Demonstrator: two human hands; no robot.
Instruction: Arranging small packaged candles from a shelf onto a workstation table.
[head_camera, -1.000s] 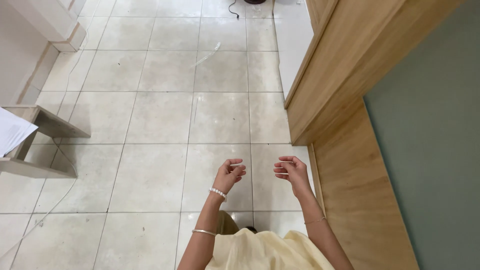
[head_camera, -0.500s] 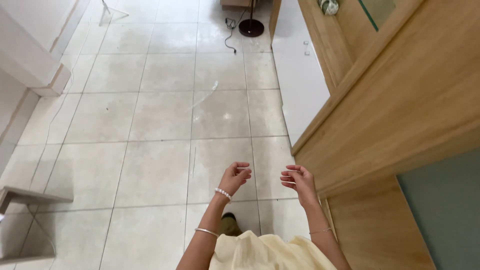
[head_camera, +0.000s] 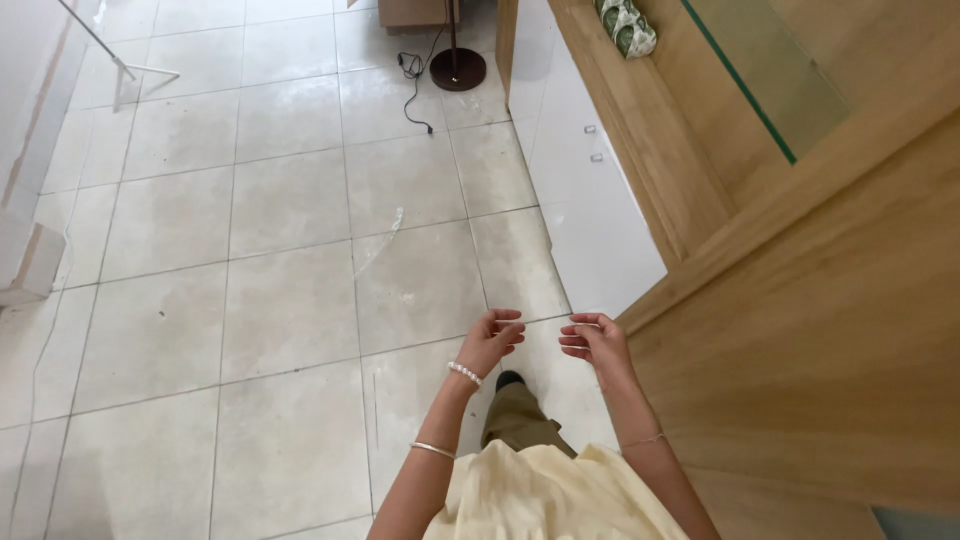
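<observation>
Both of my hands are raised in front of me over the tiled floor, and neither one carries anything. My left hand has its fingers loosely curled inward, released, gripping nothing. My right hand is the same: its fingers are bent and slack, pointing toward the left hand. The two hands are near each other but apart, with a narrow gap of floor showing between them.

On my left arm I count two bracelets: one of white beads at the wrist and one thin bangle further up the forearm. On my right wrist there is one thin bracelet.

Below the hands I see one dark shoe tip at the end of an olive trouser leg, and my pale yellow top fills the lower edge of the view.

Just beside my right hand stands a large wooden panel. Further along that side is a wooden bench with one green patterned object lying on it, and white cabinet fronts below. At the far end of the floor stands one lamp base, round and dark, with one black cable trailing from it across the tiles.
</observation>
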